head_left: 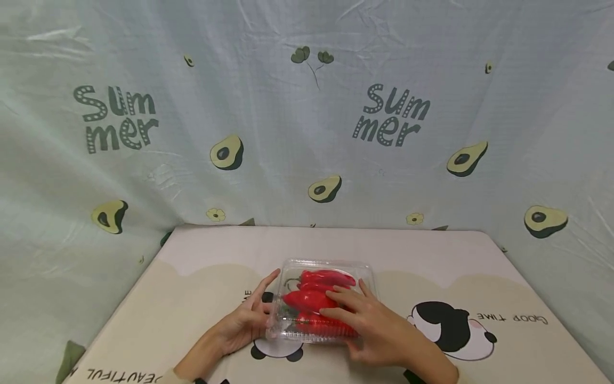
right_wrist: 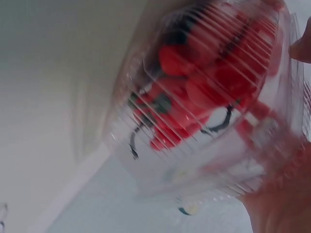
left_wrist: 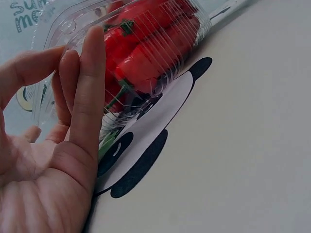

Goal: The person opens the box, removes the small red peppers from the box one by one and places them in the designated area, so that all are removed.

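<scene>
A clear plastic clamshell box (head_left: 326, 337) lies on the printed mat, holding several red peppers (head_left: 312, 300) with green stems. At its left side, my left hand (head_left: 244, 322) pinches the rim between thumb and fingers, with the index finger pointing up and away. My right hand (head_left: 376, 325) lies over the right half of the lid, its fingers spread flat on the plastic. The right thumb (right_wrist: 302, 46) touches the box near its edge. In the right wrist view, those spread fingers show blurred through the plastic.
The box rests on a beige mat (head_left: 206, 288) printed with panda figures (head_left: 453, 330) and lettering. Behind and at both sides hangs a pale curtain (head_left: 268, 197) printed with avocados and "summer".
</scene>
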Available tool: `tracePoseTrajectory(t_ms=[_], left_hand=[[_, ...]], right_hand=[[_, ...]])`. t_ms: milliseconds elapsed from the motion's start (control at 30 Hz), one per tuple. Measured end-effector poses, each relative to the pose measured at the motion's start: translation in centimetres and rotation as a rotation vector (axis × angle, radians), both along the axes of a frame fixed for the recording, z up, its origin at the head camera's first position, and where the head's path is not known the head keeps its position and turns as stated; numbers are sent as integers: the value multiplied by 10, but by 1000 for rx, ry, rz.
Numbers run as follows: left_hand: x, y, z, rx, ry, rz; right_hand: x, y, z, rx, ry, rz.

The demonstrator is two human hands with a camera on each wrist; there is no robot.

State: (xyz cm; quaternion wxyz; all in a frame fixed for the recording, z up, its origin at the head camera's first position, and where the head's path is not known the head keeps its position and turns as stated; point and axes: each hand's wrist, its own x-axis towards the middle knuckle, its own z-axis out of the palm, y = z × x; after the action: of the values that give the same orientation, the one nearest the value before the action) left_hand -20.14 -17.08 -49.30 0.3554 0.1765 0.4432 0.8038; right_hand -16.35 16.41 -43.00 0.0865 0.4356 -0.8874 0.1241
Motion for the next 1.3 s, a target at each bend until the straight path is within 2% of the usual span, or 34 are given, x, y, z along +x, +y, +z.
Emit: tracePoseTrajectory(t_ms=[367, 667, 833, 967, 1067, 1300], left_hand=[[2, 1, -3, 11, -6, -15], [1, 2, -1, -30, -39, -4], [0, 2, 1, -30, -9, -9], [0, 2, 2, -28, 5, -7], [0, 2, 2, -27, 7, -6], [0, 2, 3, -27, 11, -4]], right_hand=[[5, 4, 7, 75, -84, 34], [9, 6, 15, 154, -178, -55], [12, 7, 18, 160, -258, -119], [12, 7, 20, 140, -304, -132], [13, 7, 20, 140, -310, -133], [14, 5, 20, 170, -261, -147]])
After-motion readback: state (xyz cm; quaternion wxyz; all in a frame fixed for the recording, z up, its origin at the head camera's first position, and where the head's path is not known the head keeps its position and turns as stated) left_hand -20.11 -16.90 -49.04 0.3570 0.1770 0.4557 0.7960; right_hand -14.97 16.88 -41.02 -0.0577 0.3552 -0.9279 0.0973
